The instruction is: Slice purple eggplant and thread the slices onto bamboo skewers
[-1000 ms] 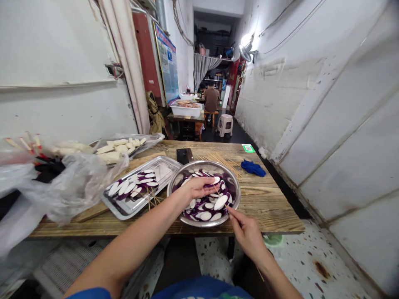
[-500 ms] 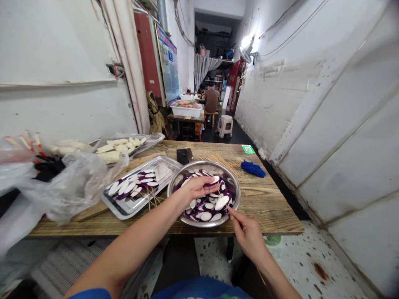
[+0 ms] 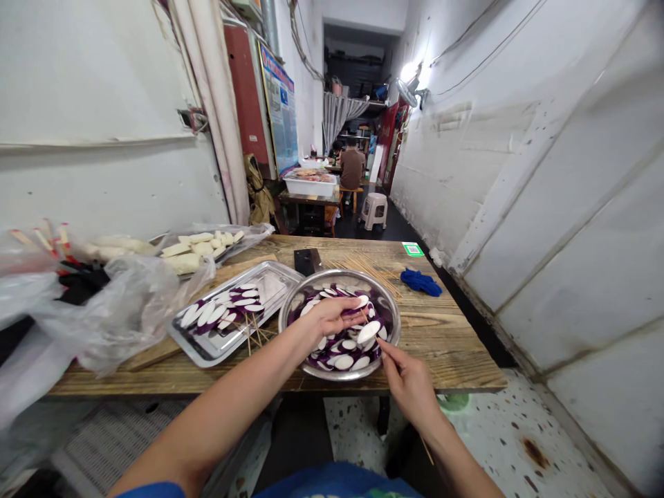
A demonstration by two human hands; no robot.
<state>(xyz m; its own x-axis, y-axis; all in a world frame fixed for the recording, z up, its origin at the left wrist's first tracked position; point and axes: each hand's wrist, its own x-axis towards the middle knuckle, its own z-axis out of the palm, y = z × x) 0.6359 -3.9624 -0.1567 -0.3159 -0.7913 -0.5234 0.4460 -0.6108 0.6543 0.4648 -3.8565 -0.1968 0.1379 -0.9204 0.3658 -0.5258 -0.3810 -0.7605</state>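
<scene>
Left hand [image 3: 332,315] is down inside the round steel bowl [image 3: 389,329] at the table's near edge, fingers curled and pinching a white, purple-skinned oval eggplant slice [image 3: 357,303] over the heap of slices. Right hand [image 3: 411,384] sits just off that near edge beside the bowl's rim, fingertips pressed together on a thin bamboo skewer [image 3: 374,324] angled up into the slices. Left of the bowl, a rectangular steel tray [image 3: 270,283] carries finished skewered slices.
</scene>
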